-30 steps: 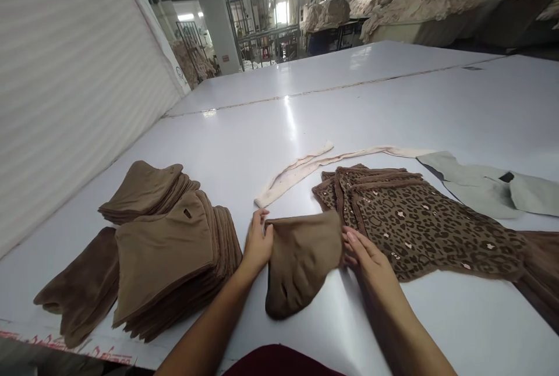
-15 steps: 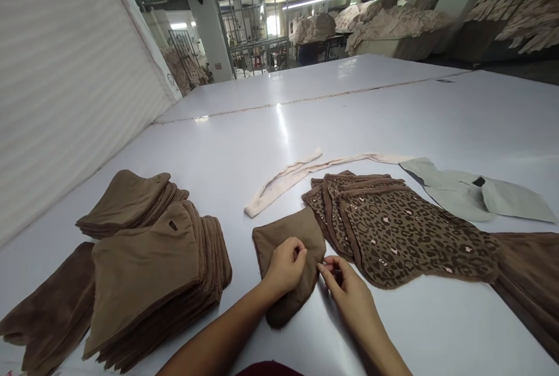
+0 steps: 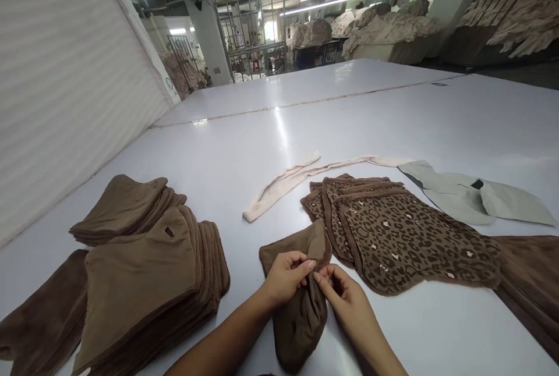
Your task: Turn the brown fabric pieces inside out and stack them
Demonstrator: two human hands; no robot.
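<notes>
A brown fabric piece (image 3: pixel 299 326) with a fuzzy edge lies on the white table in front of me, its middle bunched up between my hands. My left hand (image 3: pixel 286 277) pinches the cloth between thumb and fingers. Close beside it, my right hand (image 3: pixel 338 291) also pinches the cloth near its right edge, the fingertips of both hands almost meeting. Just right of this piece is a fanned stack of leopard-print fabric pieces (image 3: pixel 402 230) with brown plush edging.
At left stand stacks of brown fabric pieces (image 3: pixel 144 271), with darker plush cloth (image 3: pixel 48 312) beside them. Beyond my hands are a cream fabric strip (image 3: pixel 279 187) and a grey-green sheet (image 3: pixel 458 190). Brown plush cloth (image 3: pixel 533 271) lies far right. A white sheet (image 3: pixel 74 73) hangs at left.
Both hands have come closer together. The brown piece, flat before, is now gathered and folded between the fingers, with its upper right corner turned over.
</notes>
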